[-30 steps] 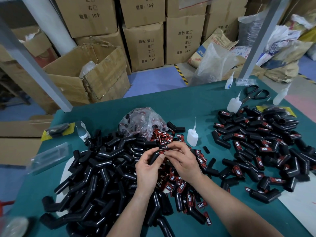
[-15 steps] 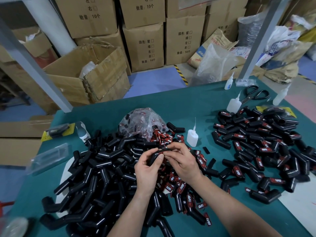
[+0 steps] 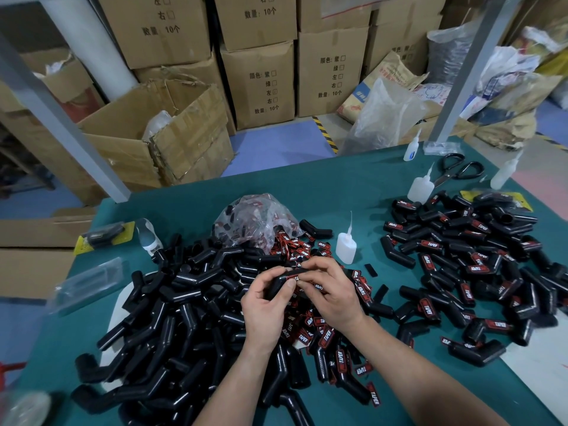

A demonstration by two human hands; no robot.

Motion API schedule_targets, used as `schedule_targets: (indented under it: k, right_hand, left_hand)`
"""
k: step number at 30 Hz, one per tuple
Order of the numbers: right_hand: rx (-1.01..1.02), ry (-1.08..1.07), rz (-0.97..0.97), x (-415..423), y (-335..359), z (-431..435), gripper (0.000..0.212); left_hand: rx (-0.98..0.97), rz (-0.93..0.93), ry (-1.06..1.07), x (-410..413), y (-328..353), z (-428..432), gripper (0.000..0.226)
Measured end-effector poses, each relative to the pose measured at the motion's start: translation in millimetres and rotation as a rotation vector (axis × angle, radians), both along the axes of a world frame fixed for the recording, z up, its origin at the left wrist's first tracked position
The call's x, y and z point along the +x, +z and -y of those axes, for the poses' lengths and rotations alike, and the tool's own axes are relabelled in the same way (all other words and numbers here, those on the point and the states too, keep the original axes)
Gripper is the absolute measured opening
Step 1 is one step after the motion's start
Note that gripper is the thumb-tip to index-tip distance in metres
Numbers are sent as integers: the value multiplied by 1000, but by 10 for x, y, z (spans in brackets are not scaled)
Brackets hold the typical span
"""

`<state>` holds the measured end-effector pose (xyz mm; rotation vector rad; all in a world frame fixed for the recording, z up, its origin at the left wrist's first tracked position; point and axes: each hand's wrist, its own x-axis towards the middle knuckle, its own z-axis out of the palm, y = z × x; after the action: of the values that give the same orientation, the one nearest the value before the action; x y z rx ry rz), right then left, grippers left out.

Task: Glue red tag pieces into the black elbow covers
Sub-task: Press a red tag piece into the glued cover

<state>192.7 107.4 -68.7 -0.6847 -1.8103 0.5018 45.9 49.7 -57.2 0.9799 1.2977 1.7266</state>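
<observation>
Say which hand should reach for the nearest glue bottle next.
Right, probably. The glue bottle stands just beyond the right hand, which only pinches the red tag; the left hand grips the black elbow cover.

The left grip point(image 3: 264, 305) hides most of the held elbow cover point(image 3: 276, 284); the clear packet point(image 3: 87, 282) at left is blurred; edges cut the tabletop point(image 3: 338, 186).

A teal-covered table point(image 3: 338, 192) carries a heap of plain black elbow covers point(image 3: 172, 309) at near left, loose red tags point(image 3: 325, 333) in the middle below a clear bag point(image 3: 255, 219), a glue bottle point(image 3: 345, 245) just right of the bag, tagged covers point(image 3: 479, 265) heaped at right, and scissors point(image 3: 461, 170) at far right.
</observation>
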Motion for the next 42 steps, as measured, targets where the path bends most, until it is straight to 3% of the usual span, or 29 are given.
schedule_targets:
  k: [13,42]
  right_hand:
    - [18,-7,-61,22,-16,-11,18]
    - [51,42,88,-6,-37,-18,19]
  left_hand:
    - [-7,4,-10,4,15,16,26]
    - [-127,118,-11,2,-4,-42,17]
